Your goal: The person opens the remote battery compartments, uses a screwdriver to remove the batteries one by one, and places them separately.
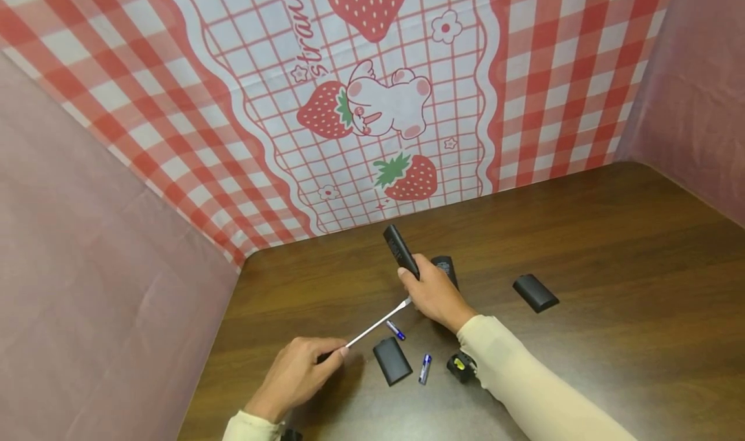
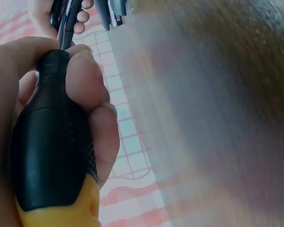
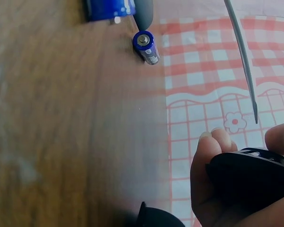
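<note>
My left hand [image 1: 299, 373] grips a screwdriver by its black and yellow handle [image 2: 52, 146]. The long metal shaft [image 1: 375, 326] points up and right, its flat tip close to my right hand [image 1: 435, 292]. That hand holds a long black plastic device [image 1: 399, 247], tilted above the table. Its open side [image 3: 255, 153] faces the tip in the right wrist view, where a gap shows between them. Two blue and silver batteries [image 1: 396, 330] lie below the hands, the nearer battery [image 1: 425, 369] beside a flat black cover [image 1: 392, 361].
Behind my right hand lies a black piece with printed text [image 1: 444, 268]. Farther right on the wooden table [image 1: 611, 247] is another black cover [image 1: 535, 293]. A strawberry-print checked cloth [image 1: 460, 98] hangs at the back, with pink cloth on both sides.
</note>
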